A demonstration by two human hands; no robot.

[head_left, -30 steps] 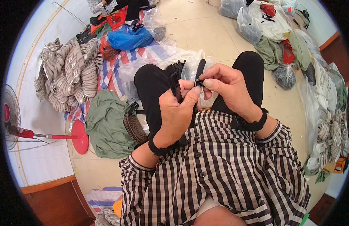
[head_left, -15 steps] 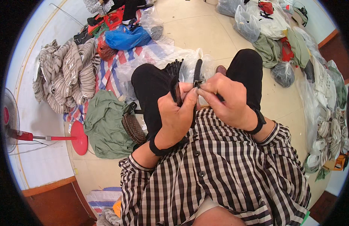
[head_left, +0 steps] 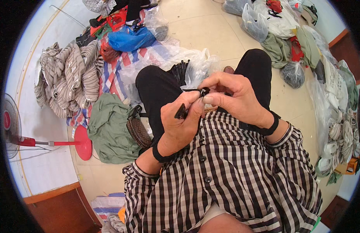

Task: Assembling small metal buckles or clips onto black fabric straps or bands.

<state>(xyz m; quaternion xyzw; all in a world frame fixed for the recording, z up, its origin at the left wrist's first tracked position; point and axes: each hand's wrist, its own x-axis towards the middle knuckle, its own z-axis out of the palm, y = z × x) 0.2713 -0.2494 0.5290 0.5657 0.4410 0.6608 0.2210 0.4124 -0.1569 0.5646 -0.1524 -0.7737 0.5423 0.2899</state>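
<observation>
In front of my lap, both hands meet at a narrow black strap (head_left: pixel 204 91). My left hand (head_left: pixel 178 118) is closed around it, and a dark end sticks out between thumb and fingers. Thumb and forefinger of my right hand (head_left: pixel 236 91) pinch the strap right at the left fingertips. A small shiny part shows where the fingertips meet, too small to make out. Just beyond my left knee lies a bunch of similar black strips (head_left: pixel 180 72), next to a clear plastic bag (head_left: pixel 201 68).
At left stand a heap of striped fabric bundles (head_left: pixel 67 77), a red-based fan (head_left: pixel 83 147) and green cloth (head_left: pixel 110 132) beside a brown woven pouch (head_left: pixel 138 132). A blue bag (head_left: pixel 131 39) lies on striped sheeting. Plastic bags (head_left: pixel 254 25) and more cloth line the right.
The strap length that stood up above my fingers no longer shows there. My right hand has turned, its fingers now curled over the strap, and less strap sticks out of my left hand.
</observation>
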